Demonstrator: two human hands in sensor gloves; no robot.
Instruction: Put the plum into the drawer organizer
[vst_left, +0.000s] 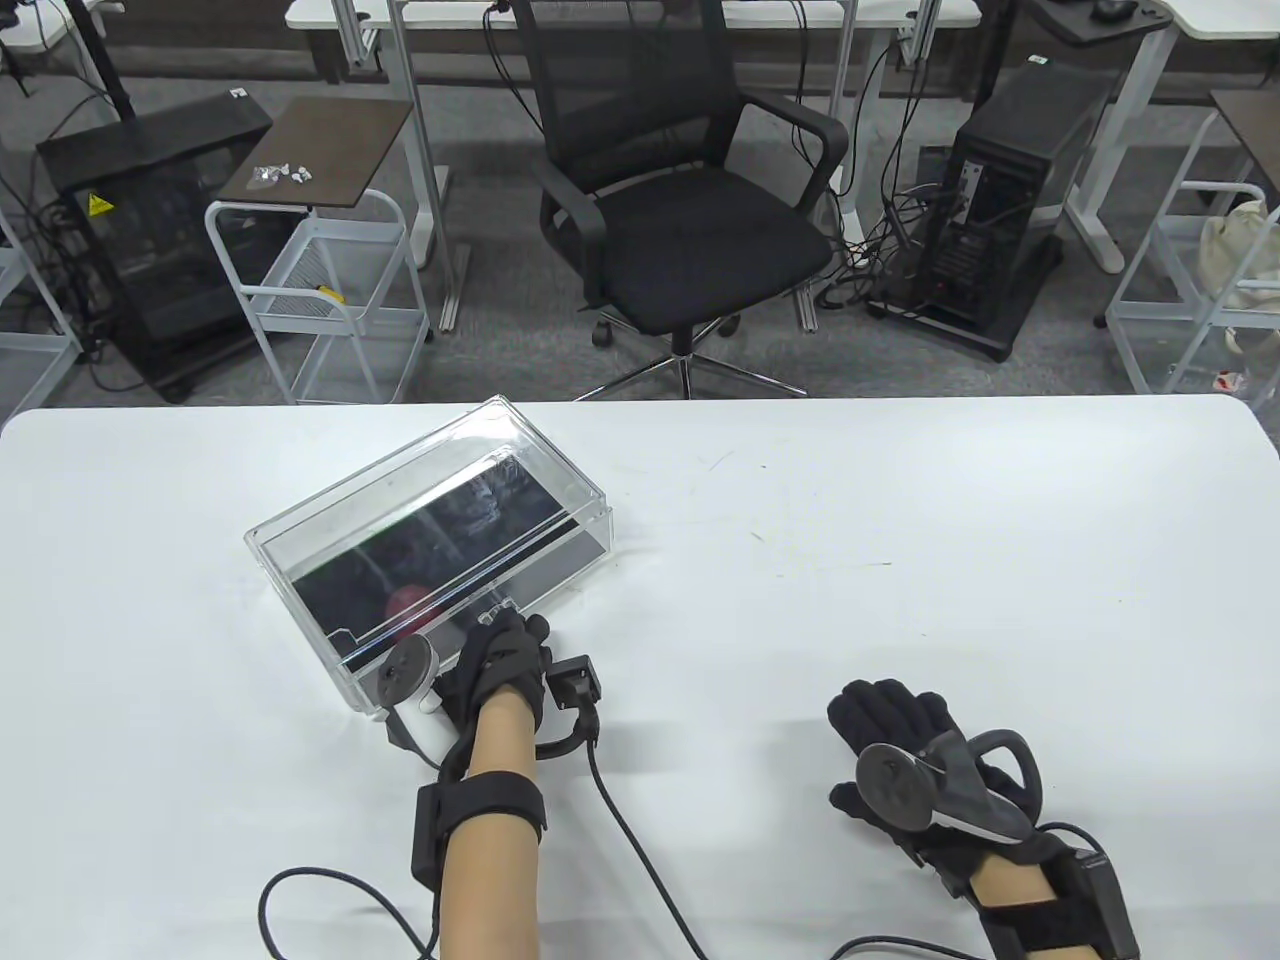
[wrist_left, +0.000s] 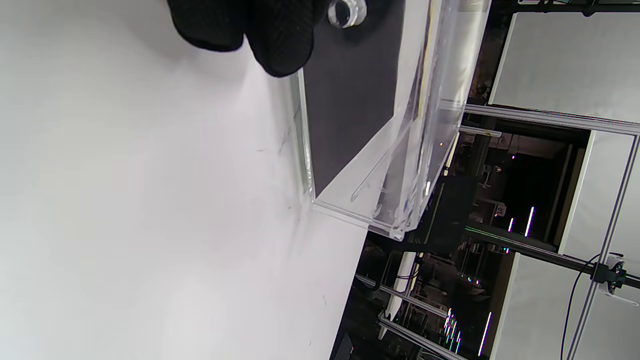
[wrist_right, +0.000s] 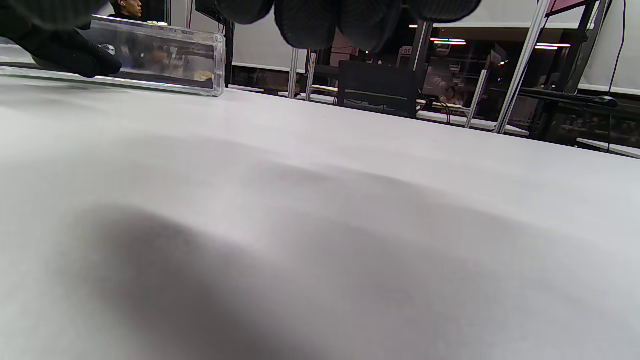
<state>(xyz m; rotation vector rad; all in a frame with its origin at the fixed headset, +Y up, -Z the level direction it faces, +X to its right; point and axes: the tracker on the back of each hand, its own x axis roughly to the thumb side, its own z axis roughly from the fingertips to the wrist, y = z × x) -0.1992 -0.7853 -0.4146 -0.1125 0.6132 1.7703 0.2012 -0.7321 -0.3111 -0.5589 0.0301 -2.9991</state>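
White table (vst_left: 800, 560), office clutter behind.

Nearest: right hand (vst_left: 915, 750) flat on table, fingers spread, holding nothing, well apart from the work.

Left hand (vst_left: 495, 665) at front of clear drawer organizer (vst_left: 430, 545), fingers at small clear knob (wrist_left: 346, 11). Grip on knob likely, but contact hidden under glove: cannot tell whether pinching or only touching.

Plum (vst_left: 407, 603) a reddish blur through clear top, near front, on dark liner. Seemingly inside already; drawer looks close to shut, so closing probably the step in hand.

Risks, judged:
- Organizer light and set askew on smooth table; hard push could slide or turn whole box rather than seat drawer. No second hand bracing.
- Round plum could roll on liner with a jolt.
- Fingertips could slip off small knob.

Views:
- Table view alone shows plum and both hands.
- Left wrist view alone shows knob, liner edge and box corner close up; no plum.
- Right wrist view: low across table, organizer side-on far left, fingertips (wrist_right: 310, 20) at top; confirms nothing held.

Farthest: black office chair (vst_left: 690, 180).
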